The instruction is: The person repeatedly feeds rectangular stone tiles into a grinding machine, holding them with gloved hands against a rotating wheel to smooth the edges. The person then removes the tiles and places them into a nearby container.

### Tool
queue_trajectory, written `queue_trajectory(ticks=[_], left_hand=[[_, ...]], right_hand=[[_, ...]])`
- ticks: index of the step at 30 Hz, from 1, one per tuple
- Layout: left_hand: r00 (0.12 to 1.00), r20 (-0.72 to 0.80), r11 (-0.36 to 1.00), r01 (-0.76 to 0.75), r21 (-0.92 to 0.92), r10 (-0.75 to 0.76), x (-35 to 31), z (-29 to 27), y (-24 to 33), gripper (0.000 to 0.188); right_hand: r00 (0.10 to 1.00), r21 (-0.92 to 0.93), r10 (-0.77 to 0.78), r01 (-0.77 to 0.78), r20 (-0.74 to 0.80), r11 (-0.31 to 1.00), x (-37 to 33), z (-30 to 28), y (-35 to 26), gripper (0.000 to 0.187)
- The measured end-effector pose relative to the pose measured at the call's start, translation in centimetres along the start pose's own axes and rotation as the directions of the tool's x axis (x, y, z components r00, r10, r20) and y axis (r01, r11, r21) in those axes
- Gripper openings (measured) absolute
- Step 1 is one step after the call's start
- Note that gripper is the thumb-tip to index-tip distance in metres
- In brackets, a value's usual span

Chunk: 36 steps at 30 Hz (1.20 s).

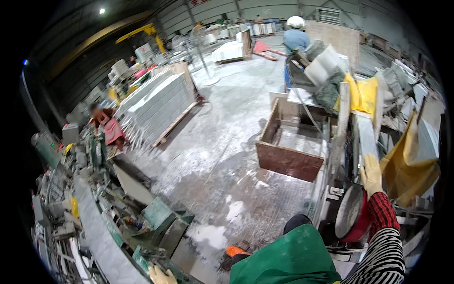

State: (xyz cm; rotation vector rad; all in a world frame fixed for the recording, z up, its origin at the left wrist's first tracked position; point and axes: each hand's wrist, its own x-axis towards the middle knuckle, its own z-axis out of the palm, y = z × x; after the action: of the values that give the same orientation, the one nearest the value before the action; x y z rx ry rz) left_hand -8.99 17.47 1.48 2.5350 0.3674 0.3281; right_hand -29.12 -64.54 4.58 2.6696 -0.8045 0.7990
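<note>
My right hand [371, 174], in a cream glove with a red-and-black checked cuff, lies with straight fingers on the near end of a pale, narrow slab [364, 137]. Just below it sits a round grey disc [349, 214] with a red side, fixed to the machine. Yellow cloth [363, 92] drapes over the slab's far end. At the bottom left edge, my left hand [161, 275], also gloved in cream, shows partly with its fingers apart. It is beside the green-and-grey machinery [163, 218], and whether it touches it I cannot tell. A green apron [286, 260] covers my front.
An open wooden box [289, 162] stands on the wet floor left of the right-hand machine. A long pale slab [97, 222] runs along the left machinery. Stacked slabs [158, 104] rest on a pallet. One person [111, 127] works at left, another [296, 40] ahead.
</note>
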Motion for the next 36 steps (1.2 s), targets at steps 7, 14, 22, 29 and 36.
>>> queue_trajectory(ticks=[7,14,22,29,36], left_hand=[[0.989,-0.054,0.881,-0.100,0.462,0.141,-0.3,0.4,-1.7,0.052],[0.994,-0.056,0.913,-0.060,0.404,0.091,0.8,1.7,-3.3,0.043],[0.988,-0.077,0.882,-0.087,0.463,0.137,1.1,2.5,-6.0,0.039],[0.980,-0.086,0.868,-0.118,0.482,0.181,1.2,3.0,-6.7,0.042],[0.992,-0.044,0.884,-0.088,0.460,0.121,0.6,1.7,-4.1,0.042]], right_hand=[[0.998,-0.004,0.019,-0.019,0.058,1.000,-1.0,2.7,1.2,0.049],[0.995,-0.019,0.035,-0.033,0.092,0.999,-1.5,1.7,0.9,0.049],[0.998,0.013,0.019,-0.020,0.060,1.000,-2.0,1.2,0.2,0.047],[0.999,0.012,0.018,-0.018,0.028,1.000,-2.4,0.8,-0.3,0.046],[0.997,0.008,0.027,-0.028,0.079,1.000,-2.6,-0.1,-0.8,0.047]])
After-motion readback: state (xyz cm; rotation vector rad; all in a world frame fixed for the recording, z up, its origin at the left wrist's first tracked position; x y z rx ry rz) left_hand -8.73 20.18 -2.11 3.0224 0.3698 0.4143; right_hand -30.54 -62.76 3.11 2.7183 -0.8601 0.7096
